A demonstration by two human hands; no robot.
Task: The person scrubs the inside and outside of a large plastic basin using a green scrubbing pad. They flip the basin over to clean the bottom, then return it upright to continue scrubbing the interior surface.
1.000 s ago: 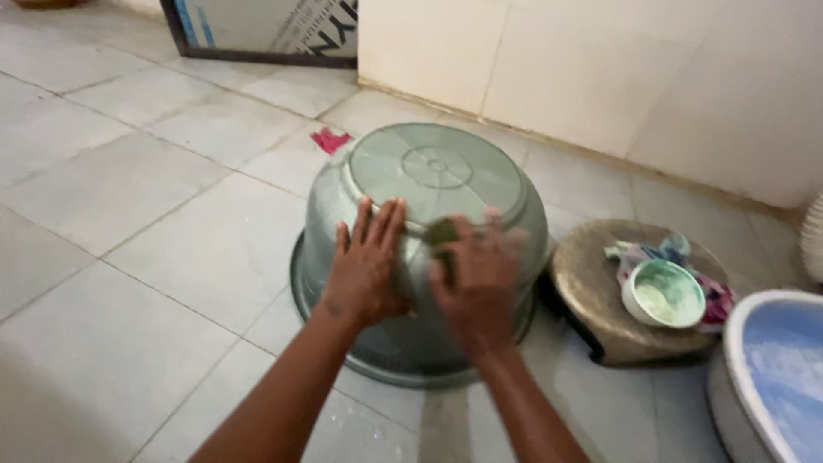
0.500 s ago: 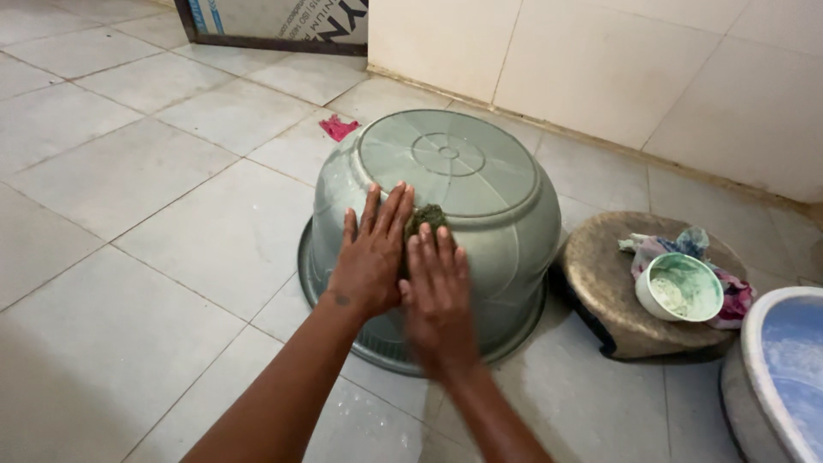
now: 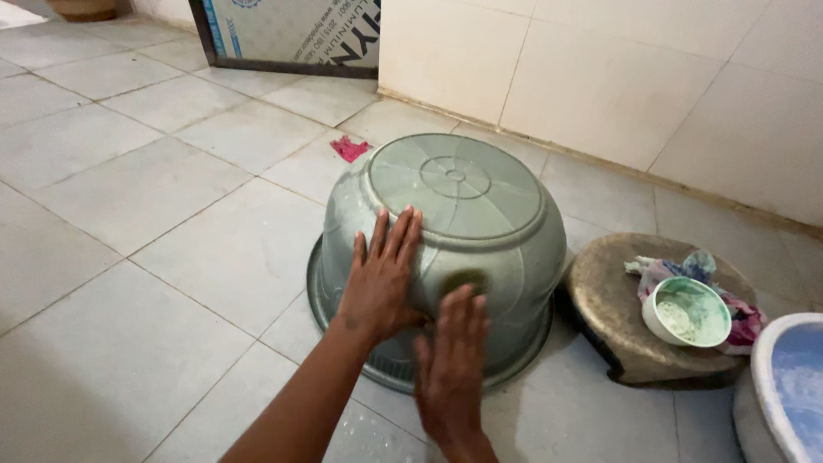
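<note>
A large grey-green plastic basin (image 3: 454,184) lies upside down on the tiled floor. My left hand (image 3: 381,279) rests flat on its near side wall, fingers spread and pointing up toward the base. My right hand (image 3: 450,373) is just to the right and lower, pressing a dark green scrub pad (image 3: 464,280) against the basin wall. The pad shows only at my fingertips. My right forearm leaves the frame at the bottom edge.
A low round stool (image 3: 613,309) stands right of the basin and carries a small green bowl (image 3: 686,310) of pale powder on a crumpled cloth (image 3: 746,321). A blue-lined tub (image 3: 793,386) is at the right edge. A pink scrap (image 3: 348,148) lies behind the basin, near the tiled wall (image 3: 600,77).
My right hand has slid with the pad down the basin's side, from near the upper edge to lower on the wall. My left hand stays flat on the basin.
</note>
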